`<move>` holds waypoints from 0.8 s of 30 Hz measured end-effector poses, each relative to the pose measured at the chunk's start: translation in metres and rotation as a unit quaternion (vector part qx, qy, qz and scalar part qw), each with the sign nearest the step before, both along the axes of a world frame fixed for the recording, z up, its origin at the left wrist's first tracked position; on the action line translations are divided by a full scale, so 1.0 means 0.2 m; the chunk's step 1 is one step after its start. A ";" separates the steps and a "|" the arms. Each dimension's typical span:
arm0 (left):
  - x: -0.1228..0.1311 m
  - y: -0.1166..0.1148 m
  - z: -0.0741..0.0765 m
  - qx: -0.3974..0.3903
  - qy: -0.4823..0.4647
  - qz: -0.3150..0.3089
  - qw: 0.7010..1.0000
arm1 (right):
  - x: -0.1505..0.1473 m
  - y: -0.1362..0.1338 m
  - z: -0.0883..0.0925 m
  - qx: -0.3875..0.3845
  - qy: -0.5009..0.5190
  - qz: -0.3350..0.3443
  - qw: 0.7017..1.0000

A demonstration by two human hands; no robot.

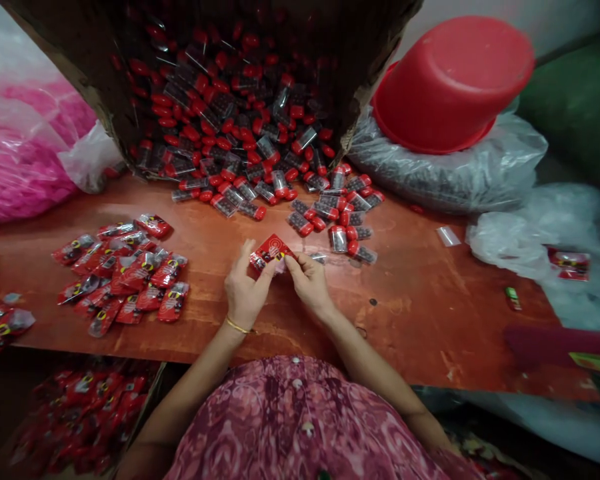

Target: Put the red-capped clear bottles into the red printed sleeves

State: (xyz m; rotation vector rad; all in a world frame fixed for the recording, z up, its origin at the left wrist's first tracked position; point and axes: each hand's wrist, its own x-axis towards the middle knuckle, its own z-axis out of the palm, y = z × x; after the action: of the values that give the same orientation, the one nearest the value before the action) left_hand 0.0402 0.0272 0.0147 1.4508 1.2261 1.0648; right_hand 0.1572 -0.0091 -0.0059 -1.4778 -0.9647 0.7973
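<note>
Both hands meet at a small red printed packet (273, 248) over the wooden table, near its middle. My left hand (246, 288) grips the packet's lower left part, its thumb across the front. With thumb and fingers, my right hand (309, 283) pinches the lower right edge, where a clear part shows. Whatever lies inside the packet is hidden. Just beyond my hands lie loose clear containers with red caps (338, 239), dark pieces visible in several of them. To the left is a pile of similar red packets (135, 270), apart from my hands.
At the back, an opened cardboard box (375, 73) spills many red-capped containers onto the table (420, 320). An upturned red tub (460, 80) rests on a filled plastic bag (445, 173). Pink-filled bags (25, 147) stand left. Below the front edge are more red packets (87, 407).
</note>
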 end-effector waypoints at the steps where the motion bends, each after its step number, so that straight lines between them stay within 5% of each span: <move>1: 0.01 -0.01 0.01 -0.066 -0.058 -0.010 0.996 | -0.01 -0.01 0.00 0.003 -0.011 -0.015 1.000; 6: 0.03 -0.03 0.04 -0.311 -0.211 -0.067 0.924 | -0.05 -0.07 0.00 0.019 -0.092 -0.032 0.995; 10: 0.01 -0.01 0.04 -0.324 -0.228 -0.029 0.917 | 0.04 -0.09 0.01 0.034 -0.207 0.027 0.977; 14: -0.01 0.04 0.04 -0.332 -0.224 -0.029 0.916 | 0.29 -0.10 0.00 -0.062 -0.429 0.023 0.901; 17: 0.00 0.06 0.03 -0.353 -0.227 -0.039 0.907 | 0.41 -0.13 -0.04 -0.104 -0.482 0.039 0.869; 20: 0.01 0.06 0.03 -0.378 -0.236 -0.043 0.894 | 0.39 -0.18 -0.08 -0.080 -0.404 0.030 0.911; 24: 0.01 0.06 0.02 -0.392 -0.236 -0.054 0.888 | 0.28 -0.27 -0.05 -0.047 -0.114 -0.031 0.992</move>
State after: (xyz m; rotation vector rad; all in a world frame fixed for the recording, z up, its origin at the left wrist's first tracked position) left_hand 0.0421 0.0392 0.0190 0.5761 1.0164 0.6547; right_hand 0.2126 -0.0623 -0.0157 -1.7003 -1.0557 0.6459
